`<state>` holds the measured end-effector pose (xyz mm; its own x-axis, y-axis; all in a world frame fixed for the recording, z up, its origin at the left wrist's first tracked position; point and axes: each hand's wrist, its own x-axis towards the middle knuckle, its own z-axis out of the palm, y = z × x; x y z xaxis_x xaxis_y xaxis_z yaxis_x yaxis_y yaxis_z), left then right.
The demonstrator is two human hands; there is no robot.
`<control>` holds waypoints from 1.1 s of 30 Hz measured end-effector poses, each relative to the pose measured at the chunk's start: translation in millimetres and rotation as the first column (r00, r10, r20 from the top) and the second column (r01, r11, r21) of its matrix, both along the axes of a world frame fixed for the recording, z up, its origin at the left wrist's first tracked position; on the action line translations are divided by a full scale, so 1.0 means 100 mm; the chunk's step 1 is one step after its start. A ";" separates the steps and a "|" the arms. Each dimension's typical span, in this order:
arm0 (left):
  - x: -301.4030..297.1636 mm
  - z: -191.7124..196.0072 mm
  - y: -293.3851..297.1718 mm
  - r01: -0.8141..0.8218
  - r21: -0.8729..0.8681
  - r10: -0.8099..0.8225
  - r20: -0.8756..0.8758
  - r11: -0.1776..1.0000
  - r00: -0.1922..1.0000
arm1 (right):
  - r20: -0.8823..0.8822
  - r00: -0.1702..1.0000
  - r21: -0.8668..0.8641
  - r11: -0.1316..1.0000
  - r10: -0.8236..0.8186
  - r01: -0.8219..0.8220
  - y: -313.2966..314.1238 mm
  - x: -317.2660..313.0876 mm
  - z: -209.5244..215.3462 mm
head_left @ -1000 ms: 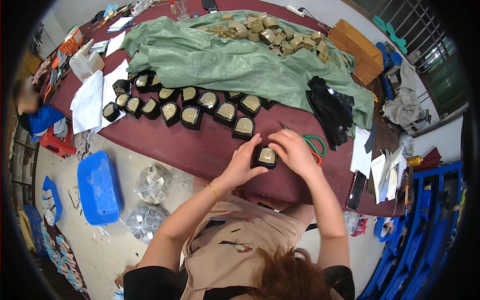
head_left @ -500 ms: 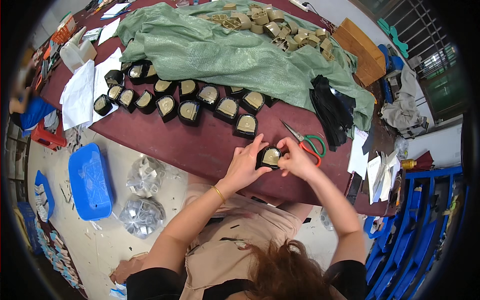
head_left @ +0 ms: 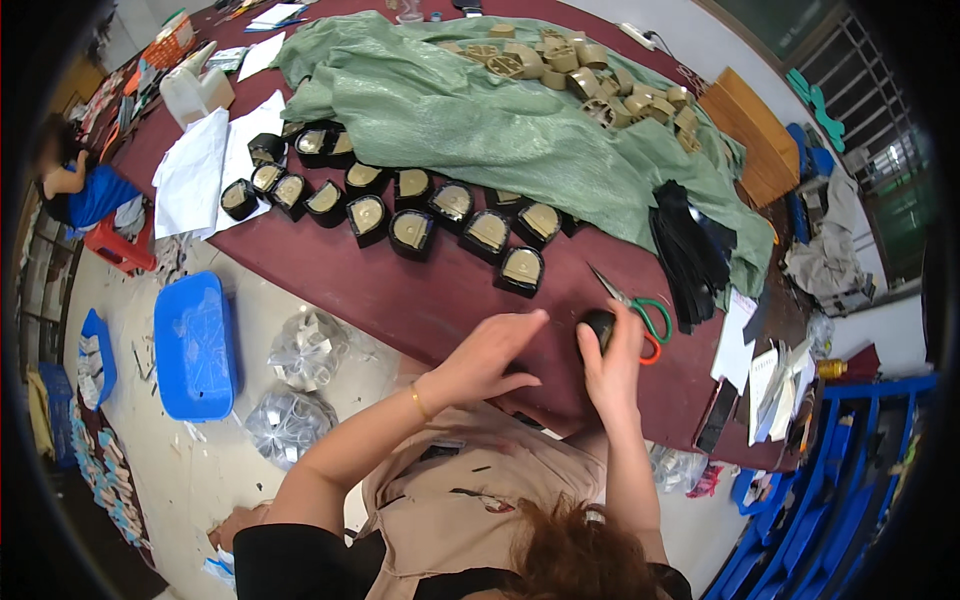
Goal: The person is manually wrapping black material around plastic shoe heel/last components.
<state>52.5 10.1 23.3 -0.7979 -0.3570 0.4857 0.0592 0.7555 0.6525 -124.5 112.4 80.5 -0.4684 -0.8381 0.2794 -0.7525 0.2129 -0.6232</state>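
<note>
A small black box (head_left: 598, 328) is gripped by the right hand (head_left: 612, 362) near the front edge of the dark red counter (head_left: 400, 300); the fingers are clenched around it from the side, so that it seems to be steadied on the surface rather than lifted. The left hand (head_left: 487, 357) is held just beside it with the fingers released and spread, palm down over the counter, nothing being grasped; a thin bangle is worn at that wrist.

Just behind the box, green-handled scissors (head_left: 640, 312) are laid within easy reach of the right hand. Further back, finished black boxes with gold-coloured faces (head_left: 415, 225) are set out in a curving row, faces up, apparently so that each can be seen and counted. Behind the row a green cloth (head_left: 480, 120) is spread, and tan cardboard inserts (head_left: 580, 75) are heaped on its far side. A stack of black pieces (head_left: 690, 250) lies to the right, white paper sheets (head_left: 200, 170) to the left. On the floor below, a blue plastic tray (head_left: 195, 345) is seen.
</note>
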 end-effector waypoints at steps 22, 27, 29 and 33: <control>0.05 -0.13 0.13 -0.427 -0.065 0.420 -0.097 0.902 0.902 | -0.293 0.955 0.024 0.999 0.036 -0.031 -0.92 0.27 -0.81; -0.02 -0.14 0.15 -0.449 -0.079 0.442 -0.095 0.890 0.892 | -0.260 0.966 0.017 1.000 0.006 -0.001 -1.32 0.18 -0.85; -0.03 -0.15 0.13 -0.432 -0.064 0.425 -0.105 0.899 0.899 | -0.166 0.985 -0.012 0.999 0.039 -0.042 -1.30 0.09 -0.78; 0.11 -0.18 0.12 -0.491 0.131 0.505 -0.101 0.861 0.857 | 0.064 0.994 -0.328 0.943 0.084 -0.059 -0.91 -0.30 -0.54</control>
